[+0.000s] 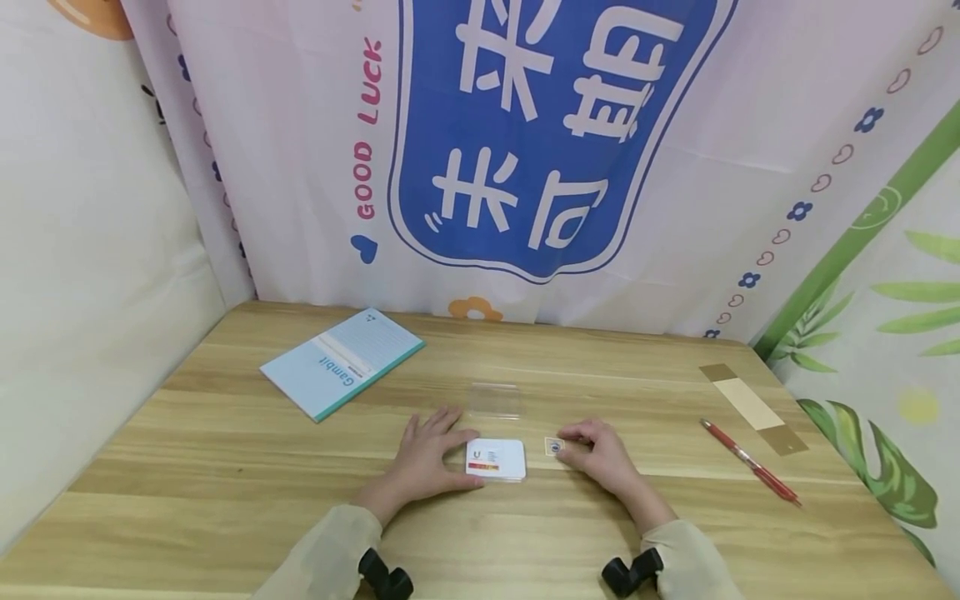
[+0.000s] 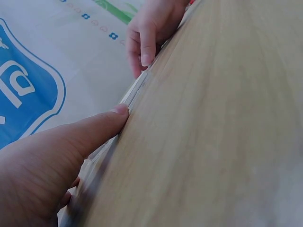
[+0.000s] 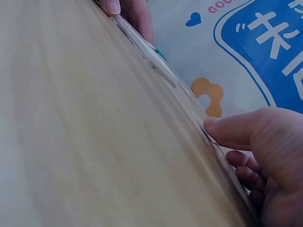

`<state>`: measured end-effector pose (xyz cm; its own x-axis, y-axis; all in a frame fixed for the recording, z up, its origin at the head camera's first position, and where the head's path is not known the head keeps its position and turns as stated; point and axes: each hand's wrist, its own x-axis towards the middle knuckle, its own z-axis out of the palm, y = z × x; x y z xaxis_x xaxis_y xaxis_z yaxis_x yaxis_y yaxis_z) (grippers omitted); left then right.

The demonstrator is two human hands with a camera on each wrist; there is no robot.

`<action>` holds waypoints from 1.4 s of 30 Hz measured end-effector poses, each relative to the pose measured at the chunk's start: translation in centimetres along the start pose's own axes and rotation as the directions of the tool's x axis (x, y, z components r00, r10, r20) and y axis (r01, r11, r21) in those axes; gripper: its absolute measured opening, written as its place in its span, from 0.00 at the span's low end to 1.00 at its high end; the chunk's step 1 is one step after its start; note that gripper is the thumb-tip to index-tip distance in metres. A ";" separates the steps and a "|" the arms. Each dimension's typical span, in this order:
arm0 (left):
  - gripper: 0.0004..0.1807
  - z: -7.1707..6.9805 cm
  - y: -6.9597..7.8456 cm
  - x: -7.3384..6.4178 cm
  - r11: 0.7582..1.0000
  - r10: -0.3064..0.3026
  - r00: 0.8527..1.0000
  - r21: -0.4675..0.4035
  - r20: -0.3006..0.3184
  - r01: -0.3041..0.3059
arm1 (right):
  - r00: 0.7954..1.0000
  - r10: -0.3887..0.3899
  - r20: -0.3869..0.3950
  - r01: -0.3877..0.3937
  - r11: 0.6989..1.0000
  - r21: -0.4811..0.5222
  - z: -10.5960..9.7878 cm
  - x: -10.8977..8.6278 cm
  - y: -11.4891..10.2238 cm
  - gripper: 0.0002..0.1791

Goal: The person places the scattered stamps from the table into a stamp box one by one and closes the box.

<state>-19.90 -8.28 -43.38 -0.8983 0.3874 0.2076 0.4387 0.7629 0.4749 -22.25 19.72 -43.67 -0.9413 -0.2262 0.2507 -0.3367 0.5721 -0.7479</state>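
Note:
A white card point(image 1: 496, 457) with a coloured strip and small print lies in a clear, shallow plastic case on the table. My left hand point(image 1: 429, 456) holds that case at its left end, index fingertip at the far edge and thumb at the near edge. In the left wrist view the thumb point(image 2: 102, 127) meets the case's side. To the right, my right hand point(image 1: 600, 456) pinches the right edge of a small square picture piece point(image 1: 554, 447) with a pale border and a dark figure, low over the wood. A clear plastic lid point(image 1: 495, 401) lies just beyond the card.
A light blue notebook point(image 1: 341, 362) marked "Gambit" lies at the back left of the wooden table point(image 1: 495, 550). On the right are a red pen point(image 1: 750, 462) and a brown strip with a pale middle point(image 1: 752, 408). A printed curtain point(image 1: 315, 167) hangs behind the table.

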 end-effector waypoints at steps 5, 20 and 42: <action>0.38 0.0 0.0 -0.1 1.000 -0.009 1.000 -0.001 0.002 0.009 | 1.000 0.022 -0.021 -0.023 0.998 -0.054 0.4 0.0 -0.4 0.11; 0.37 -0.3 0.1 -0.1 1.000 -0.002 1.000 -0.006 0.006 0.002 | 0.999 0.040 0.017 -0.037 0.991 -0.128 0.3 -0.1 -1.0 0.08; 0.37 -0.2 0.2 0.0 1.000 0.001 1.000 -0.006 0.008 -0.001 | 0.997 0.072 0.008 -0.069 0.982 -0.173 0.2 -0.1 -1.2 0.11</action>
<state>-19.81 -8.30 -43.10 -0.8976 0.3924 0.2010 0.4394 0.7596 0.4795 -21.75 18.87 -42.94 -0.9627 -0.1908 0.1918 -0.2702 0.7144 -0.6454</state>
